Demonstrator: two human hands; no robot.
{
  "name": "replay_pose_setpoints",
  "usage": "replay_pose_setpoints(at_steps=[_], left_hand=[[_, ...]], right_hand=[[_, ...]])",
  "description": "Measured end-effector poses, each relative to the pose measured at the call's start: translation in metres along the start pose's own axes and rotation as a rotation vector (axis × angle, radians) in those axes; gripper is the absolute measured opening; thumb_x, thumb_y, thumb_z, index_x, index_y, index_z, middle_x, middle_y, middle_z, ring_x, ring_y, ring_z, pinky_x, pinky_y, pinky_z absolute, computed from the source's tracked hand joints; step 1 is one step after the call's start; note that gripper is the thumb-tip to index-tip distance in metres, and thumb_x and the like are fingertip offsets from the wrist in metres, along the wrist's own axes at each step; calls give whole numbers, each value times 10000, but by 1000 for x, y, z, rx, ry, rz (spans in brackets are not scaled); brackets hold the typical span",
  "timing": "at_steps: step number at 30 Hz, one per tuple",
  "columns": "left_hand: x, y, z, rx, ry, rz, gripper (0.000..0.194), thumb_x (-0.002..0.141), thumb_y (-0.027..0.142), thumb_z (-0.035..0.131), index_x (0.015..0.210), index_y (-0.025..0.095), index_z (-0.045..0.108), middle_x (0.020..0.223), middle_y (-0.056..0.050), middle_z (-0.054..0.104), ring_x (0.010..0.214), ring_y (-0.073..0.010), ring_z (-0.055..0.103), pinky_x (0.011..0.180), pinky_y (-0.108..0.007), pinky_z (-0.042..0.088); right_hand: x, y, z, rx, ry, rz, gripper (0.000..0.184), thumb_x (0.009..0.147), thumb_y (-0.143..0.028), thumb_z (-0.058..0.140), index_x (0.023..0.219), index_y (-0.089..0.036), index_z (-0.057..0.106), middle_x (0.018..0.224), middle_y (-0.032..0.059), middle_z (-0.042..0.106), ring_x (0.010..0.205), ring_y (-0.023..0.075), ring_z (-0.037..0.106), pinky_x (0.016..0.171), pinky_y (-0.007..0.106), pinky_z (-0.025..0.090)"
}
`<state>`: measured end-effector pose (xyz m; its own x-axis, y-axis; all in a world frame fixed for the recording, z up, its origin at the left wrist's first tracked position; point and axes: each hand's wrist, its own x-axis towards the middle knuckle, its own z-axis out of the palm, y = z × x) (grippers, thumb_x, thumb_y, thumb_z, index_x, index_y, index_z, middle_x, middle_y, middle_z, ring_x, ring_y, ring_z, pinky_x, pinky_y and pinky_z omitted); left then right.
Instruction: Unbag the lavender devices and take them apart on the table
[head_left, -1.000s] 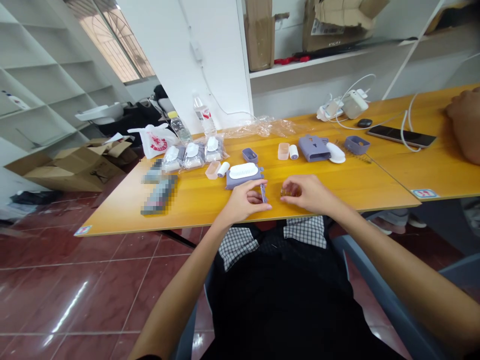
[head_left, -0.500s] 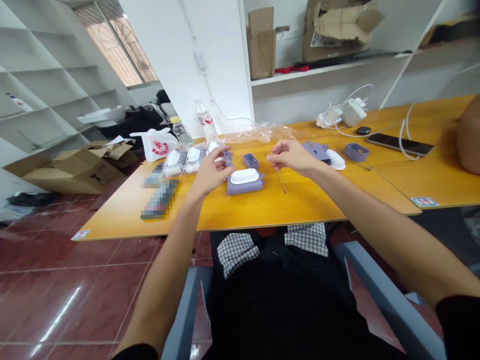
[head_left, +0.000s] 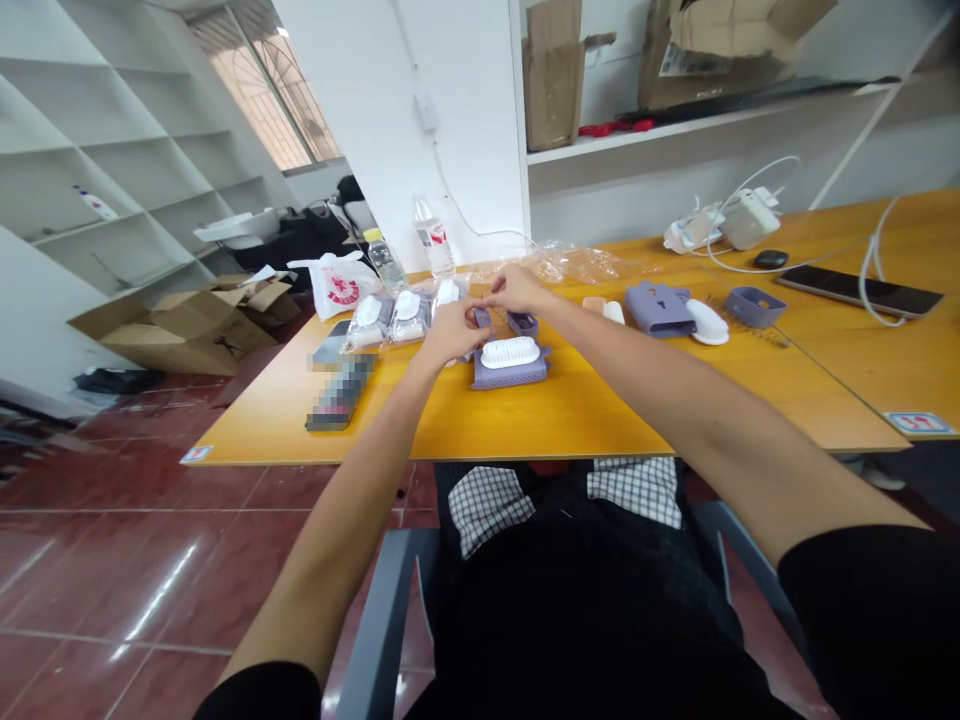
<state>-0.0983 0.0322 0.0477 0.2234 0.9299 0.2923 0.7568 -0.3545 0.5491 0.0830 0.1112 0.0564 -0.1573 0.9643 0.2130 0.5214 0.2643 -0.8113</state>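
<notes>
Beyond the white oval piece (head_left: 510,352), I had the left hand (head_left: 453,331) pinching a purple part (head_left: 482,318), the right hand (head_left: 519,289) bunched nearly closed (contents unclear).

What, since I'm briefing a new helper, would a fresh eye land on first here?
Probably the left hand, gripping a small purple piece over the orange-yellow table, with the right hand pinched close beside it. Next, just nearer the wearer, a white ribbed piece stands out on a purple base. Beyond and to the left, three plastic-wrapped packs sit in a row.
</notes>
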Motion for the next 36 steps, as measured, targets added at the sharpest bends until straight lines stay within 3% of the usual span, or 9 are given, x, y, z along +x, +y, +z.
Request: replay_pose_setpoints(at_steps=[3,9,13,17,21,24,28,32,36], left_hand=[[3,1,9,117,-21,49,477,798,294,807,1250,142,802,836,-44,782,806,-232,735,863,-351,590],[13,-1,24,204,-98,141,375,876,320,757,1213,168,820,1118,-105,835,1054,-294,765,1012,-410,576],[15,0,30,233,64,147,278,950,358,709,1125,175,823,1206,-130,818,1201,-319,726,1132,-462,511],[3,2,25,156,262,78,238,1022,297,589,961,180,787,1049,-114,826,1061,-272,747,1024,-410,547],[-38,11,11,-7,367,118,222,1019,307,584,918,199,750,968,-67,816,915,-208,737,844,-320,566],[-81,22,1,-61,257,144,222,1004,354,605,969,201,762,950,-53,809,814,-186,727,776,-307,578],[-126,23,-1,-18,77,155,271,1004,377,577,1107,214,768,1106,-84,821,974,-240,777,910,-391,636],[-140,11,9,122,35,145,360,1008,327,483,1224,233,755,1280,-107,800,1196,-297,752,1131,-509,580],[-141,9,14,244,-87,161,416,1013,355,483,1297,218,755,1461,-112,725,1387,-320,665,1254,-526,498]], right_hand=[[-9,16,4,-180,-77,-84,239,798,-304,929,878,-161,755,941,81,816,934,245,753,884,338,583],[-27,47,-9,-262,-41,-36,264,824,-383,898,897,-169,763,949,90,811,928,253,729,889,365,563],[-38,56,-18,-307,100,24,425,822,-427,899,1103,-165,717,1108,118,785,1028,277,704,919,400,564],[-46,53,-27,-318,82,11,221,965,-391,744,1024,-179,717,1067,118,791,1006,268,709,917,393,553],[-68,46,-45,-328,43,-99,122,970,-315,701,999,-202,738,1123,100,797,1054,257,703,962,371,527],[-106,44,-63,-413,31,-274,157,970,-254,620,1013,-203,763,1128,116,791,1117,295,692,1016,418,513],[-182,50,-82,-387,48,-434,347,1035,-270,477,1232,-214,757,1279,128,768,1255,315,672,1156,493,481],[-243,68,-87,-492,58,-342,503,1034,-305,453,1481,-254,678,1499,129,682,1442,339,588,1237,565,452],[-260,81,-86,-567,-17,-311,458,1031,-372,509,1396,-240,753,1394,128,751,1361,343,654,1212,560,496]])
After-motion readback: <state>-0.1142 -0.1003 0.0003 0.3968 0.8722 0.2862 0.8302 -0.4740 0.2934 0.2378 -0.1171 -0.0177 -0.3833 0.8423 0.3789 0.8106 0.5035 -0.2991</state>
